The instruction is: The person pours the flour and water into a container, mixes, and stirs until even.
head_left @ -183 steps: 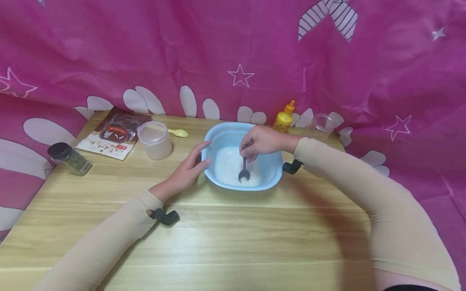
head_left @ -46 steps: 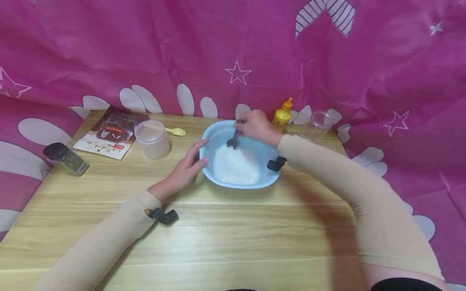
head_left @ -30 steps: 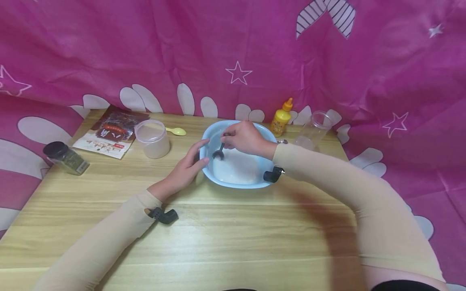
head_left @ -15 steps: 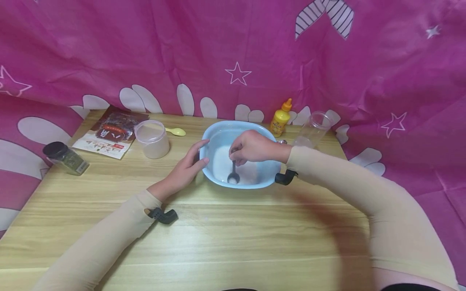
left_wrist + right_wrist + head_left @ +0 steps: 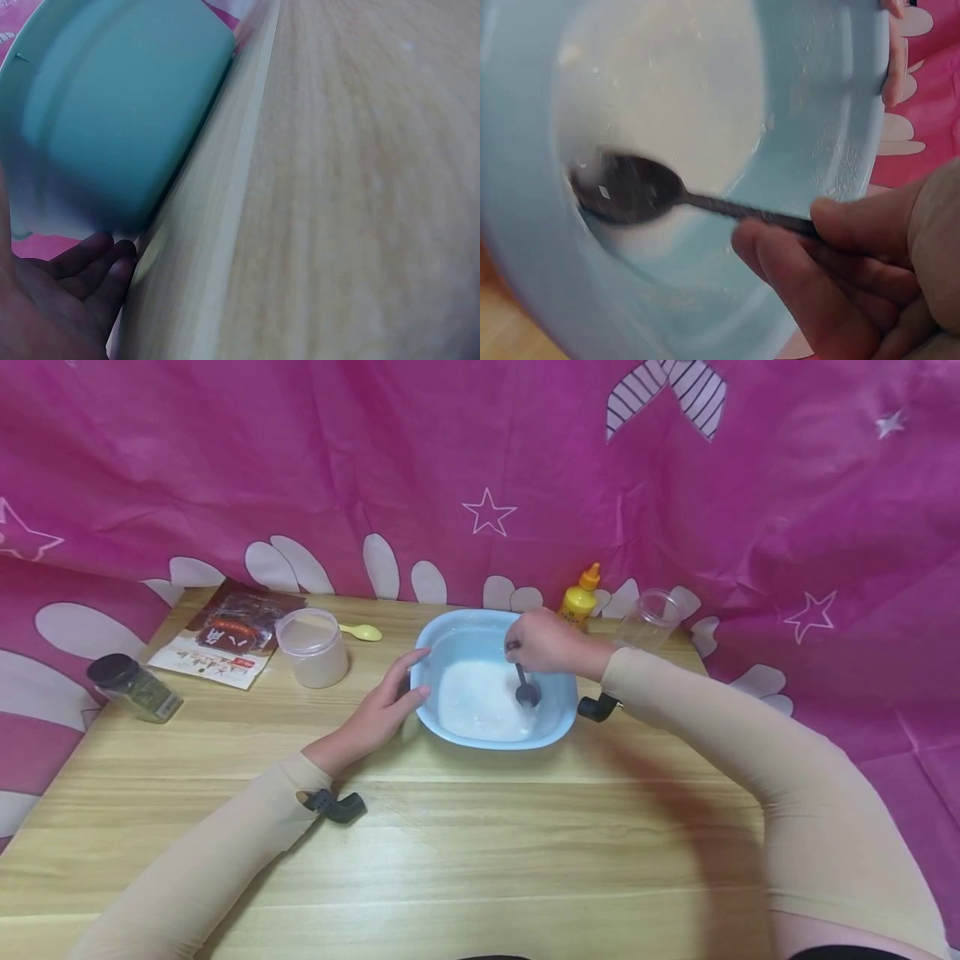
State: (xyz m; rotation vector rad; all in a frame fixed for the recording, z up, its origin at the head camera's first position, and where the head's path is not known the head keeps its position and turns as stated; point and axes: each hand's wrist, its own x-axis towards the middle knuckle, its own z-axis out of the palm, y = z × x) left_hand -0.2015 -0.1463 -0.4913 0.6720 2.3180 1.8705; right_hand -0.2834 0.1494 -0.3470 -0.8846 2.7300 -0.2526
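A light blue basin [image 5: 495, 745] stands on the table with a whitish, milky liquid [image 5: 675, 90] in its bottom. My right hand [image 5: 551, 643] pinches a dark spoon [image 5: 527, 693] by its handle between thumb and fingers. The bowl of the spoon [image 5: 630, 187] dips into the liquid near the basin's right wall, slightly blurred. At the basin's left side my left hand [image 5: 386, 706] rests, with thumb and index fingertips at the rim. In the left wrist view, the other fingers [image 5: 90, 277] lie low against the basin's outer wall.
On the left are a black-lidded jar [image 5: 137, 687], a brown-and-white food pouch [image 5: 228, 635], a clear tub [image 5: 313, 647] and a pale yellow spoon [image 5: 363, 632]. Behind the basin stand a yellow squeeze bottle [image 5: 579, 602] and a clear plastic container [image 5: 649, 620]. A pink curtain [image 5: 375, 460] hangs behind.
My right hand has swept the spoon around the basin, from the back to the left, then the front, and now to the right. My left hand has stayed at the rim.
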